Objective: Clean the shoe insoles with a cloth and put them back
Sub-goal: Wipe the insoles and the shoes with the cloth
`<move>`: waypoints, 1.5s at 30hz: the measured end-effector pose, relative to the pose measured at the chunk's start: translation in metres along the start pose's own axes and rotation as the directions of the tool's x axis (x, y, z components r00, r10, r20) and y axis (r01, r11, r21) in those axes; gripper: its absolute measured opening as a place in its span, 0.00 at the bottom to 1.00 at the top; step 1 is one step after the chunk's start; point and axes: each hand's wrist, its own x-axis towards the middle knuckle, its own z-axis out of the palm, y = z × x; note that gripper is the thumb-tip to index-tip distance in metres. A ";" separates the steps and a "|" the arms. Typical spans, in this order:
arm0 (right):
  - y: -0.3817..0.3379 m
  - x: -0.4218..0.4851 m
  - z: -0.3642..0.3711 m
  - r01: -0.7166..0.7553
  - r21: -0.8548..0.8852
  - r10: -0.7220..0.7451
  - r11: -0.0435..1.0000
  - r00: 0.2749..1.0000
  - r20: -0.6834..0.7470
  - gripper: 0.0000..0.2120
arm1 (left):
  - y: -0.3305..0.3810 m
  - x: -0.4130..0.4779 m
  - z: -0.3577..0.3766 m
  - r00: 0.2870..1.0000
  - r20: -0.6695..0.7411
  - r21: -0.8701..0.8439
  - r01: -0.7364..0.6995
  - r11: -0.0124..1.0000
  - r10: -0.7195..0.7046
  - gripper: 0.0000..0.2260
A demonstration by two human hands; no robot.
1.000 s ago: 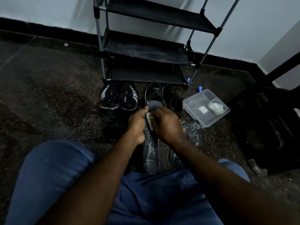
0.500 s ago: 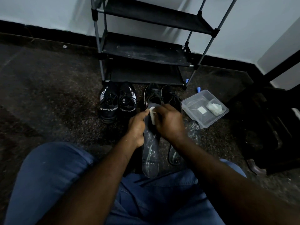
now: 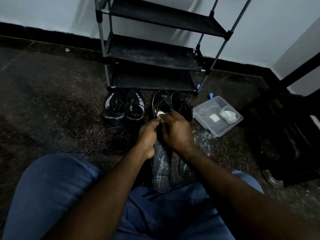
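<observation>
From my head camera, my left hand [image 3: 148,137] grips the insole [image 3: 161,168] along its left edge, fingers curled round it. The heel end points at my lap. My right hand [image 3: 176,130] pinches a small white cloth [image 3: 160,113] against the insole's toe end, fingertips bunched together. A second insole [image 3: 186,168] lies on the floor just to the right. Beyond my hands stand the black shoes [image 3: 162,103], with a pair of sport shoes [image 3: 123,110] to their left. A clear plastic container [image 3: 204,105] is on the right, and the shoe rack [image 3: 150,56] is behind.
</observation>
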 end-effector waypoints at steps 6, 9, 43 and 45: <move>0.017 0.007 -0.004 -0.154 -0.043 0.150 0.987 0.984 -0.097 0.15 | -0.004 0.000 0.001 0.999 0.045 -0.009 -0.029 1.000 0.030 0.09; 0.002 -0.001 -0.002 0.021 -0.058 -0.019 0.998 1.000 0.024 0.20 | -0.002 0.001 -0.001 0.999 0.014 -0.038 -0.038 0.999 0.039 0.11; 0.001 -0.001 -0.008 0.102 -0.153 -0.096 0.983 0.994 0.050 0.15 | 0.006 -0.006 0.001 0.999 -0.032 -0.007 -0.021 1.000 0.021 0.12; 0.001 -0.001 -0.009 0.040 -0.112 -0.040 0.993 0.999 0.001 0.15 | 0.006 -0.007 0.001 0.999 0.034 -0.001 -0.016 1.000 0.016 0.12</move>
